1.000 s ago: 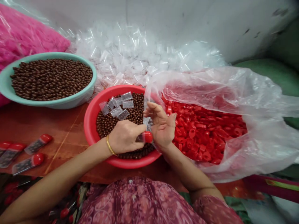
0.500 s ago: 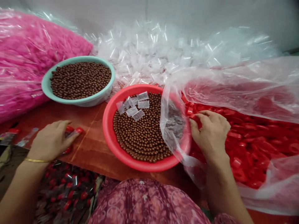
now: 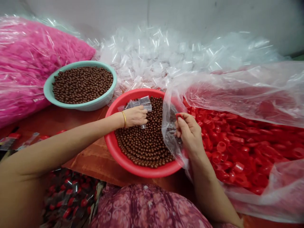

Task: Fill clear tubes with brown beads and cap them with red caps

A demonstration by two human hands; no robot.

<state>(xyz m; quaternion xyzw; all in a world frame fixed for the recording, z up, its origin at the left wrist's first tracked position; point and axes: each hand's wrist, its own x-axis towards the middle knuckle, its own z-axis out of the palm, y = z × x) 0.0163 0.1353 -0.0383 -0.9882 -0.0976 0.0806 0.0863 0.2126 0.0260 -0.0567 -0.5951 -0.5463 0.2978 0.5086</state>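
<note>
My left hand [image 3: 136, 116] reaches into the red bowl [image 3: 111, 147] of brown balls [image 3: 147, 142] and closes its fingers on a small clear plastic tube [image 3: 143, 126] from the few tubes [image 3: 142, 101] lying on the balls. My right hand [image 3: 188, 133] hovers at the bowl's right rim beside the clear bag's edge, pinching a red cap [image 3: 178, 116] between thumb and fingers. The large clear bag [image 3: 237, 95] at the right is full of red caps [image 3: 237, 148].
A teal bowl [image 3: 48, 91] of brown balls stands at the back left. A pink-filled bag [image 3: 28, 63] lies far left, a heap of clear tubes [image 3: 161, 60] at the back. Filled red-capped tubes [image 3: 68, 196] lie below the table's front edge.
My left hand left the filled tube on the table at the left and came over into the red bowl onto the clear tubes. My right hand drew out of the bag with a red cap.
</note>
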